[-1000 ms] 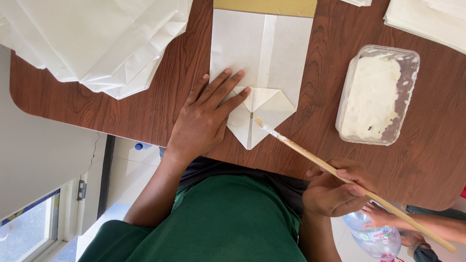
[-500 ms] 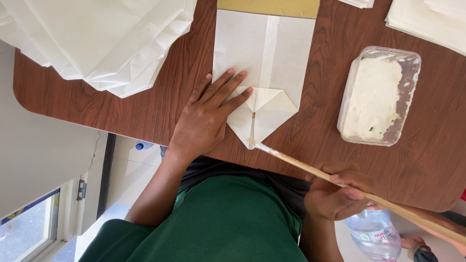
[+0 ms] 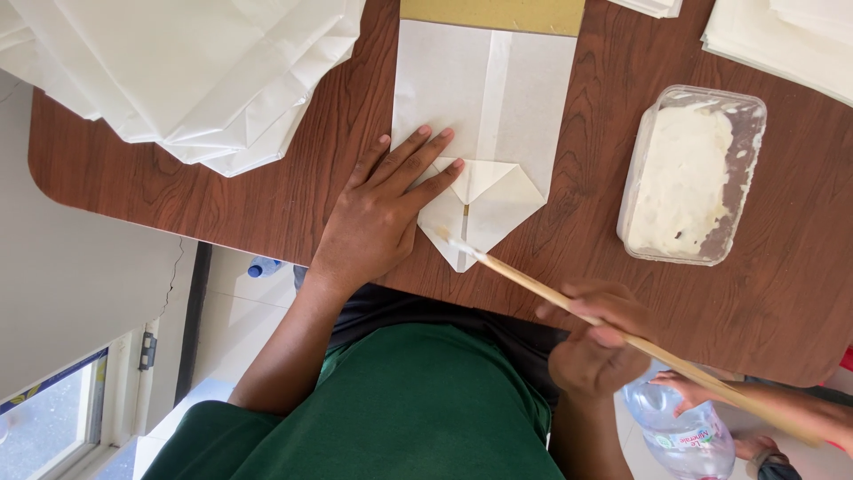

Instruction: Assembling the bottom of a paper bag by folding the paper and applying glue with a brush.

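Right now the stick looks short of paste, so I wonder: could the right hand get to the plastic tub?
Probably yes. The right hand holds the stick near the table edge, and only bare table lies between it and the open plastic tub.

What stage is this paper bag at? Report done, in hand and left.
Done: the white paper bag has its bottom flaps folded into a point. In hand: the left hand presses the fold flat while the right hand holds a wooden stick, tip on the flap. Left: paste from the tub looks not fully spread, flaps unsealed.
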